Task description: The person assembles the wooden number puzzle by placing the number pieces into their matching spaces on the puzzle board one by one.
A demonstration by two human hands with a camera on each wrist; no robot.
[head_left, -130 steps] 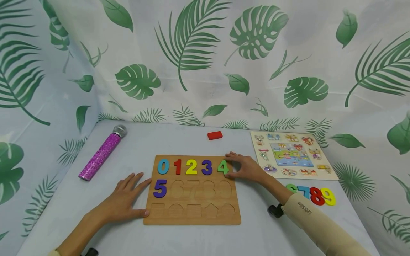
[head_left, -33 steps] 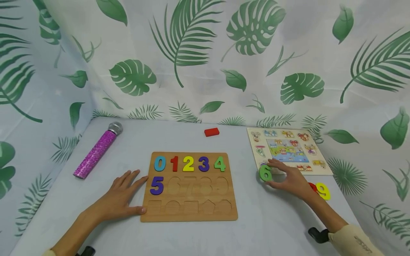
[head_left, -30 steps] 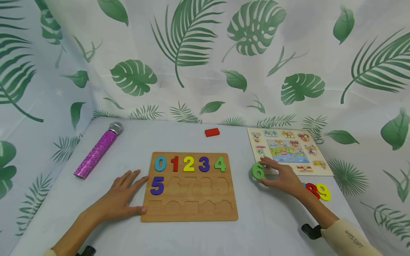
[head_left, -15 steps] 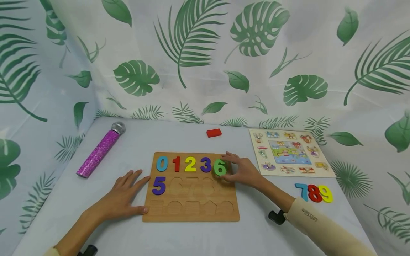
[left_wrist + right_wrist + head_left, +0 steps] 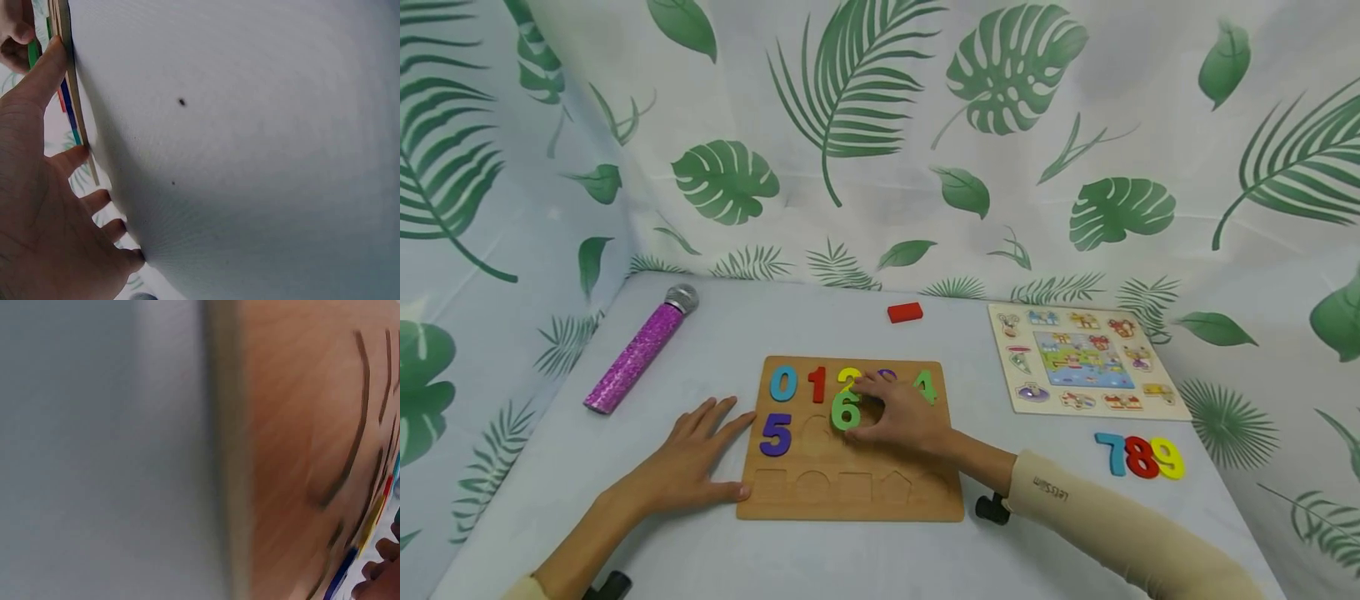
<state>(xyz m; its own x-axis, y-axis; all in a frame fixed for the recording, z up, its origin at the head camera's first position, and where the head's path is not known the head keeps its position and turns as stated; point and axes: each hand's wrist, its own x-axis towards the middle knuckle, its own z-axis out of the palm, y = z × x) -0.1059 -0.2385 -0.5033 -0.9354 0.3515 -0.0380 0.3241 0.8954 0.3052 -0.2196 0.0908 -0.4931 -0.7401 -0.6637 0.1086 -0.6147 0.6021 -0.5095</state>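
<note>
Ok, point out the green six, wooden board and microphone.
Green six point(image 5: 837, 412), head view: left curve.
Wooden board point(image 5: 850, 463), head view: bare wood, lower half.
Microphone point(image 5: 637, 356), head view: middle of pink handle.

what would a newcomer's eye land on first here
Probably the green 6, held by the right hand over the wooden board. Next, perhaps, the glittery pink microphone lying left of the board, then the bright 7, 8 and 9 in a row on the right, in front of the picture puzzle.
</note>
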